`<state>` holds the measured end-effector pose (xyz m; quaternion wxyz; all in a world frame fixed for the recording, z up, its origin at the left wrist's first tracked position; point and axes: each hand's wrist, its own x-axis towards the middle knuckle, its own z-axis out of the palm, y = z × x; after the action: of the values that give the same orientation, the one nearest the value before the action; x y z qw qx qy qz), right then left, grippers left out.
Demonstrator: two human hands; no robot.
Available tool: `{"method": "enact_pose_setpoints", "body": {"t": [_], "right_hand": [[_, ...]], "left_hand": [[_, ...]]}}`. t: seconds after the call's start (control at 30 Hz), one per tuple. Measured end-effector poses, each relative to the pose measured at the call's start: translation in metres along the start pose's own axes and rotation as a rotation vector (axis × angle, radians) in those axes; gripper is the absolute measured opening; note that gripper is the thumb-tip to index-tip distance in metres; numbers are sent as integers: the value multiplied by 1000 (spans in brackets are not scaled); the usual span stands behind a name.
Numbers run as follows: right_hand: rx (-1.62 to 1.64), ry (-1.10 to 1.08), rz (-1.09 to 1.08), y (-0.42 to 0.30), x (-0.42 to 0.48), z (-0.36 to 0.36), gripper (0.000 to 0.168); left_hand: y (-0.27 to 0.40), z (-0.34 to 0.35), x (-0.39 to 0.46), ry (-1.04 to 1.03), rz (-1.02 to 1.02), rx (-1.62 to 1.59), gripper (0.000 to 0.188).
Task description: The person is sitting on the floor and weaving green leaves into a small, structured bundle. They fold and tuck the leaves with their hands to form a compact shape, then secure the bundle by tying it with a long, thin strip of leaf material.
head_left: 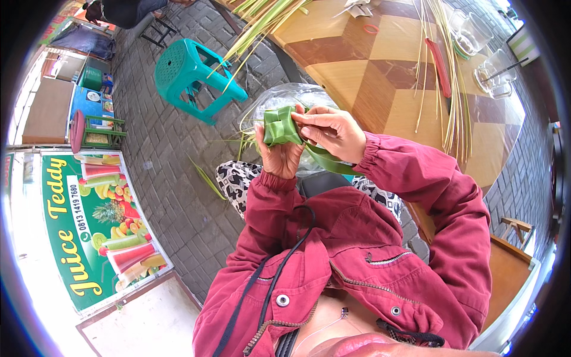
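Note:
A small pouch woven from green palm leaf strips [280,126] is held up in front of my lap. My left hand [283,157] supports it from below, with the thumb along its left side. The fingertips of my right hand [332,129] pinch its upper right edge. A wide loose leaf end [328,160] hangs from the pouch below my right hand and runs toward the right sleeve. Behind the hands lies a clear plastic bag [285,94], with thin leaf strips beside it. My palms hide part of the pouch's underside.
A patterned wooden table [370,85] stands at the right, bearing long leaf strips [453,89], a red-handled knife [439,67], a red rubber band [371,29] and glass mugs [473,33]. More palm strips [263,18] overhang its far edge. A teal plastic stool [192,76] stands on the paving at left.

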<state>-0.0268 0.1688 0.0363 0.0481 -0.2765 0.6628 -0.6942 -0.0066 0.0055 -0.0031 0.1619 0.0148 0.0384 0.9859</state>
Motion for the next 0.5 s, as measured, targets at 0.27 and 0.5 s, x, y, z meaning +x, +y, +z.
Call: {"method": "enact_pose_setpoints", "body": {"t": [0.27, 0.5], "right_hand": [[133, -74, 259, -8, 5, -7, 9], [-333, 56, 88, 12, 3, -5, 8]], "left_hand": [[13, 14, -4, 43, -37, 541, 55], [9, 64, 1, -48, 332, 2423, 68]]}}
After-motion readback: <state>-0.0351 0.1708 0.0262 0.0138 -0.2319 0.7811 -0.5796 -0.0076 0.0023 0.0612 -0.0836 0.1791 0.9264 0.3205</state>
